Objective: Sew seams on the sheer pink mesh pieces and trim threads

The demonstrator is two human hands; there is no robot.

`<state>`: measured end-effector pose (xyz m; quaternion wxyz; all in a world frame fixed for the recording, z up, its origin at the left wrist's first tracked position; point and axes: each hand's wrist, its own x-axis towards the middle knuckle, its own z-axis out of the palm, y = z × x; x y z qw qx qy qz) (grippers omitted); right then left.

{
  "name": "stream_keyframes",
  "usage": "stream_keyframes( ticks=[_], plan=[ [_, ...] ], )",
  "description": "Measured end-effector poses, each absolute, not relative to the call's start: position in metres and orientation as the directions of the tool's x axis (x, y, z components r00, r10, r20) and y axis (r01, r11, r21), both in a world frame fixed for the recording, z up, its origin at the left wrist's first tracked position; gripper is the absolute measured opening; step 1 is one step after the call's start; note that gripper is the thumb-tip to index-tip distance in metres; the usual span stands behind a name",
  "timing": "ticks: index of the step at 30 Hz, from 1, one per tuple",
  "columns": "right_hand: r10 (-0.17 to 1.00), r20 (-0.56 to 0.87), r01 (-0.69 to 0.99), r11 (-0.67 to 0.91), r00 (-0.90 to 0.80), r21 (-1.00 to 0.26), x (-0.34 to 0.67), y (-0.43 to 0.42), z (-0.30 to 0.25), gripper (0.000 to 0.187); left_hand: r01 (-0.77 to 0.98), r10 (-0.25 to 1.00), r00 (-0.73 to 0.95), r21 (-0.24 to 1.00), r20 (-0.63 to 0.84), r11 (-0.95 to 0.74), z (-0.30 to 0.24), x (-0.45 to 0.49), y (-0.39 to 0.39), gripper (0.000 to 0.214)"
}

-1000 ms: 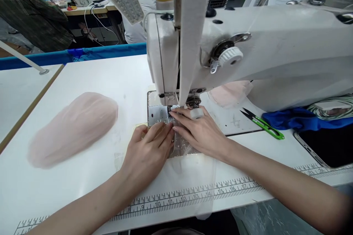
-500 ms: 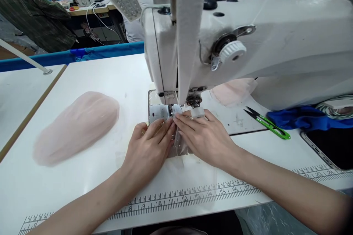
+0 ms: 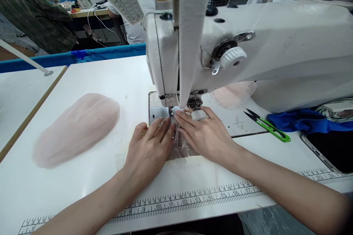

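A piece of thin sheer fabric lies under the needle area of a white sewing machine, partly hidden by my fingers. My left hand rests left of the presser foot, its fingers bent and their tips on the fabric. From the right, my right hand reaches in with fingers close together, pinning the fabric beside the foot. Both thumbs are hidden beneath the hands. On the left of the table lies a pale pink sheer oval piece, apart from my hands.
Green thread snips, a blue cloth and a phone lie at the right. Behind the machine's needle end is more pink fabric. A printed ruler runs along the front edge. Another person's plaid sleeve shows at the back left.
The view has shifted slightly, so the machine sits a little lower. Both hands stay by the presser foot; the fabric between them has moved slightly and shows more folds.
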<state>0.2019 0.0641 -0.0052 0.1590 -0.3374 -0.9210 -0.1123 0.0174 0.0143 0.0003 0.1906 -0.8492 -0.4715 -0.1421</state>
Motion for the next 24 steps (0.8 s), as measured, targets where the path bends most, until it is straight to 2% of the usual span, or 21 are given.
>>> stream_keyframes(
  ticks=[16, 24],
  plan=[
    [0.585, 0.377, 0.659, 0.746, -0.718, 0.096, 0.2027, 0.0657, -0.0051, 0.028, 0.86, 0.756, 0.506, -0.175, 0.415, -0.48, -0.0031, 0.0168, 0.0169, 0.028],
    [0.616, 0.33, 0.675, 0.731, -0.716, 0.098, 0.2021, 0.0716, -0.0074, 0.029, 0.864, 0.771, 0.495, -0.131, 0.401, -0.487, -0.0047, 0.0128, 0.0216, 0.031]
  ],
)
